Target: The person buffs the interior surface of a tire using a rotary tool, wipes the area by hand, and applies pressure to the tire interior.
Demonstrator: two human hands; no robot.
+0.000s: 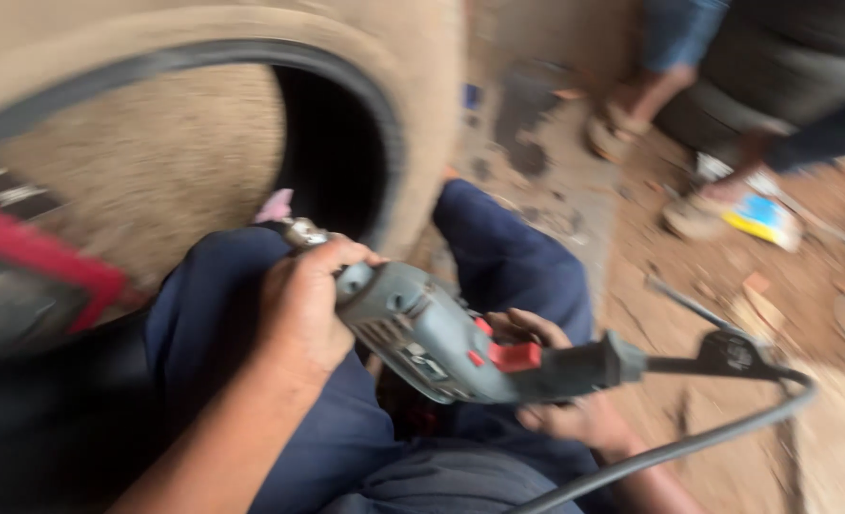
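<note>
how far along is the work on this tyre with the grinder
Done: hard to judge; the tyre looks dusty tan over its sidewall, but the picture is blurred. In hand: the grey power tool is held off the tyre over the lap, left hand at its head, right hand under the rear grip, cable trailing to the ground. Left: the tool tip is not on the rubber, so any work there isn't under way.

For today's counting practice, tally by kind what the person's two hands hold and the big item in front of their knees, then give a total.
Power tools: 1, a grey grinder held by the left hand and right hand
Power cords: 1, the cord
Tyres: 1, the tyre
Total: 3
</note>
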